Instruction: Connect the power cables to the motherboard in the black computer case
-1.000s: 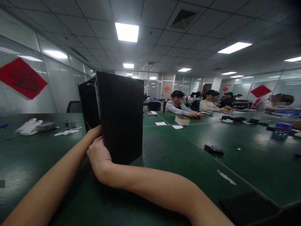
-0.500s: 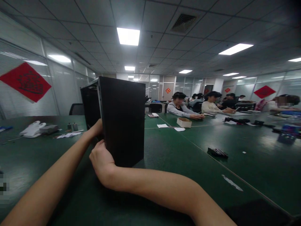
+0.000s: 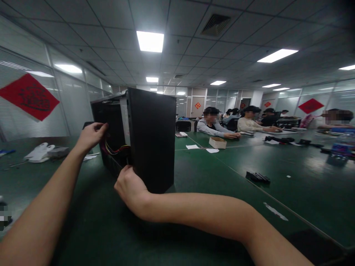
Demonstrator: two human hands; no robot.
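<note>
A black computer case [image 3: 151,140] stands upright on the green table [image 3: 194,177], its open side turned toward me. Coloured wires [image 3: 115,149] show inside it. My right hand [image 3: 130,188] grips the lower near edge of the case's dark side panel, fingers closed round it. My left hand [image 3: 91,135] is raised at the open side, fingers curled over the case's left edge near the wires.
White parts and small items [image 3: 41,152] lie at the far left. A flat black piece [image 3: 257,177] lies to the right. A small box [image 3: 217,142] and papers sit further back. Several people sit working along the far right of the table.
The case has turned so its open side with wires now faces me. My left hand has moved up and left to the case's other edge. My right hand has stayed low on the panel edge.
</note>
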